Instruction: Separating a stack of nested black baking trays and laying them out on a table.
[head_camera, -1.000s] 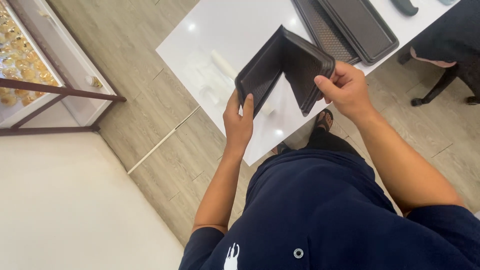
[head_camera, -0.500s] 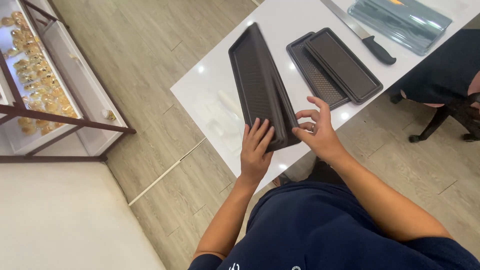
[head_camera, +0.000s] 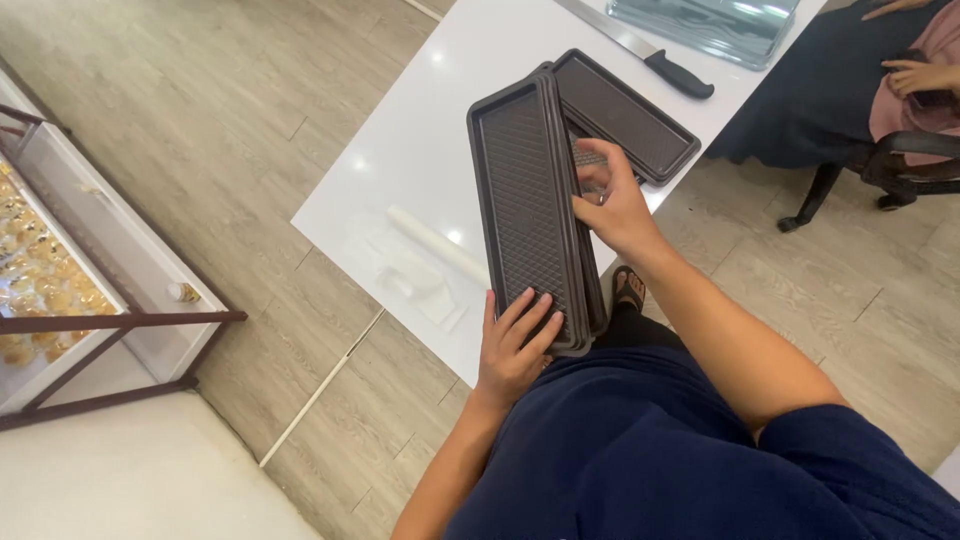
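Gripping the dark tray stack (head_camera: 530, 200), L hand (head_camera: 512, 345) clamps its 6 o'clock end, R hand (head_camera: 618, 205) pinches the 3 o'clock edge, w/ knife (head_camera: 640, 50) at 1 o'clock.

Long dark brown plastic tray stack (head_camera: 530, 200), ribbed grid inside, tilted over white table edge, 2-3 trays nested

A white table (head_camera: 420, 150) carries everything. At its middle lies a stack of long dark trays (head_camera: 530, 215); toward two o'clock another dark tray (head_camera: 625, 112) — and past it a black-handled knife (head_camera: 650, 60). A white roll (head_camera: 435, 243) (on clear plastic) lies toward seven o'clock.
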